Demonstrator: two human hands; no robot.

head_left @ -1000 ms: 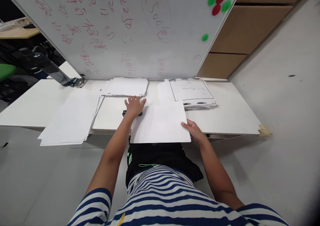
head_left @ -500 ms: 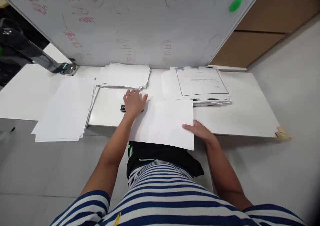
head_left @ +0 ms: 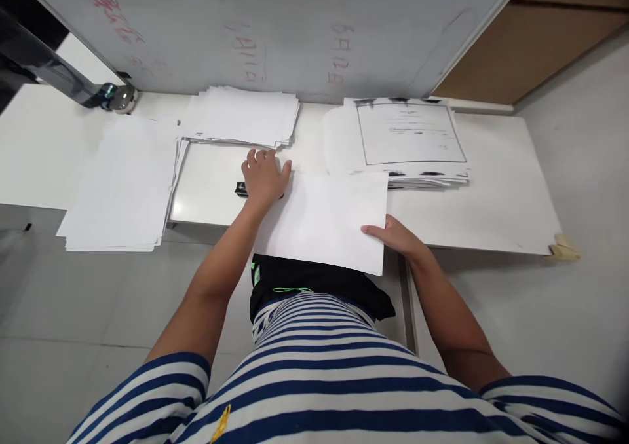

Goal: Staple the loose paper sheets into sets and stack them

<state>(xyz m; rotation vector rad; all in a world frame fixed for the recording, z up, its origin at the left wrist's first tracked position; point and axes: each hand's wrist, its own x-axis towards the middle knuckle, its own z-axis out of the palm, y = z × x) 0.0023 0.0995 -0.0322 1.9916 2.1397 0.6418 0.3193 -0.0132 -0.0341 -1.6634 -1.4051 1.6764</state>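
My left hand [head_left: 264, 177] lies palm down over a black stapler [head_left: 240, 189], its fingers spread and thumb held apart. Most of the stapler is hidden beneath that hand; its left end shows. White paper sheets [head_left: 327, 218] lie from beside my left hand to my right hand, with their near edge past the table's front edge. On the right side of these sheets, my right hand [head_left: 396, 234] pinches them, thumb on top and fingers hidden underneath.
White paper stacks lie at the left [head_left: 122, 182] and back [head_left: 240, 116] of the white table [head_left: 491, 202]. A printed paper stack [head_left: 410, 136] is at the back right. Behind stands a whiteboard [head_left: 295, 44]; a clear bottle-like object [head_left: 69, 77] lies at the left.
My view has tilted, so the table and papers sit higher in the picture. Both hands keep nearly the same places on the stapler and the sheets.
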